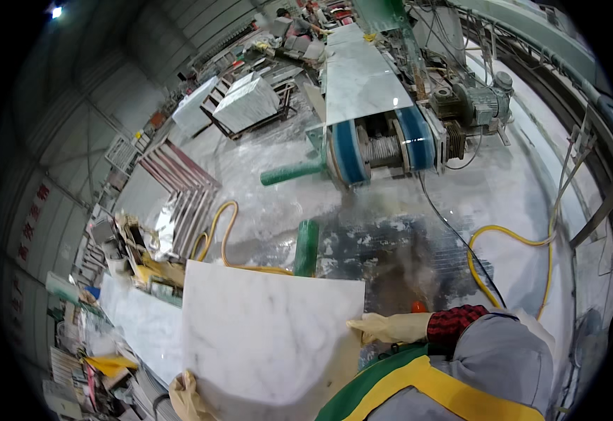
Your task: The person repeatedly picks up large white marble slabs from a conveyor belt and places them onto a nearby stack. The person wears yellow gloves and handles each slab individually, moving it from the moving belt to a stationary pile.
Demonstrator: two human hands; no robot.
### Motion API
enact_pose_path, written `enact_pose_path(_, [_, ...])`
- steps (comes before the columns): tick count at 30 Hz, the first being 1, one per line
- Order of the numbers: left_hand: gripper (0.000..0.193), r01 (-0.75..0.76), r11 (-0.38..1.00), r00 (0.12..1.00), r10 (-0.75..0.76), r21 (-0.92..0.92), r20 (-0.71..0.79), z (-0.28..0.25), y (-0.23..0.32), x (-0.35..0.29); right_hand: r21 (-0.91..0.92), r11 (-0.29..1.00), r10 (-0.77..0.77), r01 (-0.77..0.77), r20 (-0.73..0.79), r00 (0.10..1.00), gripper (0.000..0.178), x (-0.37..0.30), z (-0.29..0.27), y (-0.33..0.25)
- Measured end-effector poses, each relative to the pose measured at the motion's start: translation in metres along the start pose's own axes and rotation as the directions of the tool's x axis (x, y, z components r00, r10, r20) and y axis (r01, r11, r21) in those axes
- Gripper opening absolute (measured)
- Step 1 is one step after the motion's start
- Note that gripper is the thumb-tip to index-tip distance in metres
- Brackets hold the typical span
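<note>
- Reads as a stone-slab workshop in a factory hall.
- Seen in foreground: grey-veined white slab (271, 330).
- Noted beyond: similar pale slab (366, 81) lying over a conveyor with blue belts (350, 151), motor (485, 105) alongside.
- Also noted: stacked pale blocks or slabs (247, 105), slatted metal rack (193, 184), yellow hoses (471, 263) on wet-looking floor (271, 217).
- Enclosed by tall panelled walls (61, 259).

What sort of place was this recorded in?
Probably a stone-working factory: a grey-veined white slab in the foreground, a longer pale slab lying over a machine with wide blue belts, and a motor beside it.
</note>
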State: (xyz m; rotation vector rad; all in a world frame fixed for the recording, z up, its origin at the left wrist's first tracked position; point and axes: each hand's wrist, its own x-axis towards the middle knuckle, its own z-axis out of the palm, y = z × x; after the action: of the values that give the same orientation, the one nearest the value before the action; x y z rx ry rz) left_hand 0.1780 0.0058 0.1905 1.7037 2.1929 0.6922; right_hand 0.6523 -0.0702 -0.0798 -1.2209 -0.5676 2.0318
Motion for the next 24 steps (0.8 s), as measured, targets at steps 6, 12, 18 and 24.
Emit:
enact_pose_path(6, [0.029,-0.314,0.778,0.938,0.167,-0.544,-0.303,0.097,-0.002,0.065,-0.140,0.894,-0.448,0.425,-0.253,0.858,0.058,-0.024,-0.085,-0.171])
enact_pose_path(12, [0.043,0.032,0.609,0.992,-0.117,-0.792,-0.050,0.231,0.195,0.015,-0.552,0.624,-0.775,0.553,-0.342,0.532,0.066,-0.073,-0.206,-0.341])
enact_pose_path(18, [0.051,0.278,0.555,0.956,-0.082,-0.784,0.281,0.340,0.289,0.026,-0.449,0.802,-0.592,0.394,-0.514,0.621,0.058,-0.113,-0.282,-0.402])
enact_pose_path(24, [0.056,0.285,0.901,0.871,-0.101,-0.327,0.481,0.455,0.335,0.086,-0.260,0.944,-0.325,0.204,-0.848,0.419,0.078,-0.047,-0.436,-0.338])
